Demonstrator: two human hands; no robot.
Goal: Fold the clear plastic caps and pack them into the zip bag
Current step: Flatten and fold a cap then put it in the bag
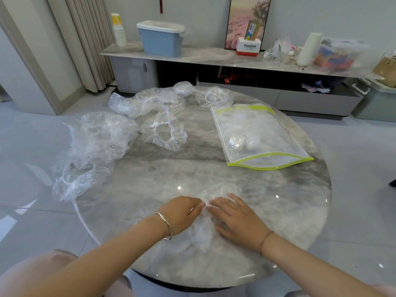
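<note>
crumpled clear plastic cap (203,234) was noted at lower centre on round grey marble table (278,211). it was pinched by curled fingers of the left hand (182,213) and pressed by the flat, straight-fingered right hand (233,217). green-edged clear zip bag (257,133) was recorded centre right.

One word was readable: "Panasonic", in dark letters on the white top of a red and white box (248,47) that stood on the sideboard (203,56). The smaller print under it was too blurred.
</note>
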